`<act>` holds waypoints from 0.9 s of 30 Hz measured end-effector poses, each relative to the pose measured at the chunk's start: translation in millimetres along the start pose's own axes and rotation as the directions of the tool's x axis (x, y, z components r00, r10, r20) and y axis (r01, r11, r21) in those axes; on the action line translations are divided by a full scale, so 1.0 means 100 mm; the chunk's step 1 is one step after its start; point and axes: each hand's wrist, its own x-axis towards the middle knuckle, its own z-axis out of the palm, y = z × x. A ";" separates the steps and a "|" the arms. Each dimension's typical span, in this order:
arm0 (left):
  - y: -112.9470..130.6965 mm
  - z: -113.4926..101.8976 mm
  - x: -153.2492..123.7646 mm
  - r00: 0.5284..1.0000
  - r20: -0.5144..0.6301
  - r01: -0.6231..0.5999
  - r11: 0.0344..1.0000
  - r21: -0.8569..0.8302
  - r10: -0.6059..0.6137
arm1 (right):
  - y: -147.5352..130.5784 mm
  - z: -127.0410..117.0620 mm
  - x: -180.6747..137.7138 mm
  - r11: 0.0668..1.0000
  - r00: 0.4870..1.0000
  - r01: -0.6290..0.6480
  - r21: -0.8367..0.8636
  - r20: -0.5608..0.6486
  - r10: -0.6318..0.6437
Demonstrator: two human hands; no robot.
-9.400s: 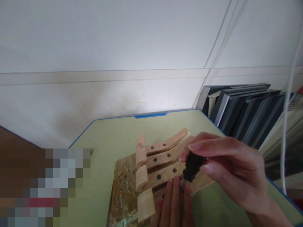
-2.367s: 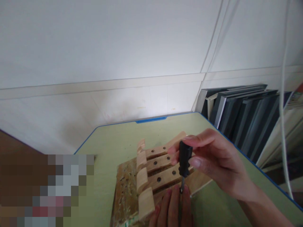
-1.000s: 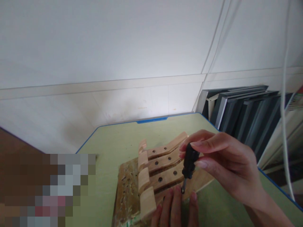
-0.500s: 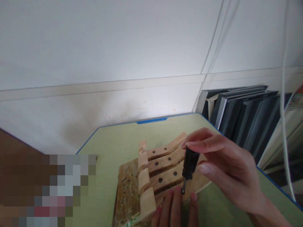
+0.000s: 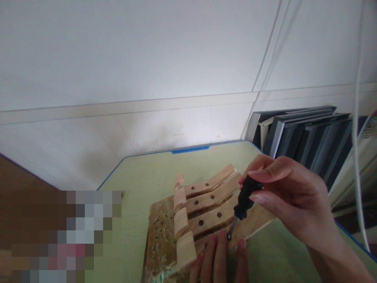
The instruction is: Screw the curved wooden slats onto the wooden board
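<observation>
Since the preceding frame, the screwdriver (image 5: 244, 202) handle leans further right, its tip on the near slat of the wooden rack (image 5: 206, 204). The left hand (image 5: 219, 259) lies open, fingers flat on the rack. The right hand (image 5: 290, 196) pinches the handle between thumb and fingertips.

Left hand (image 5: 219, 259) mostly beyond the bottom edge

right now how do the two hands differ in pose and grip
The right hand is curled around the screwdriver handle; the left hand holds nothing, fingers flat. The right hand is raised above the slats; the left hand rests on them. The right hand shows to the wrist; the left hand only fingers. Both are bare.
</observation>
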 end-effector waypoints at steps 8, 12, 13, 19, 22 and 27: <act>0.00 -0.01 -0.02 1.000 0.008 0.015 1.000 -0.013 -0.015 | 0.01 0.03 -0.02 1.000 0.999 0.011 0.005 -0.030 -0.011; 0.01 0.01 0.00 1.000 -0.001 0.024 1.000 0.004 -0.024 | 0.04 0.03 -0.01 0.999 0.996 0.048 -0.017 -0.070 -0.050; 0.01 0.01 0.00 1.000 0.000 0.022 1.000 0.004 -0.022 | 0.04 0.04 -0.01 0.998 0.995 0.052 -0.023 -0.082 -0.054; 0.02 0.00 -0.01 1.000 -0.014 0.024 1.000 -0.001 -0.024 | 0.05 0.07 -0.04 0.997 0.996 0.074 -0.032 -0.041 -0.075; 0.02 0.01 0.00 0.999 -0.009 0.036 0.999 0.001 -0.036 | 0.04 0.07 -0.05 0.997 0.996 0.077 0.019 -0.036 -0.076; -0.02 -0.01 0.03 1.000 0.008 -0.011 1.000 0.014 0.011 | 0.03 0.07 -0.05 0.994 0.999 -0.034 0.107 0.001 0.034</act>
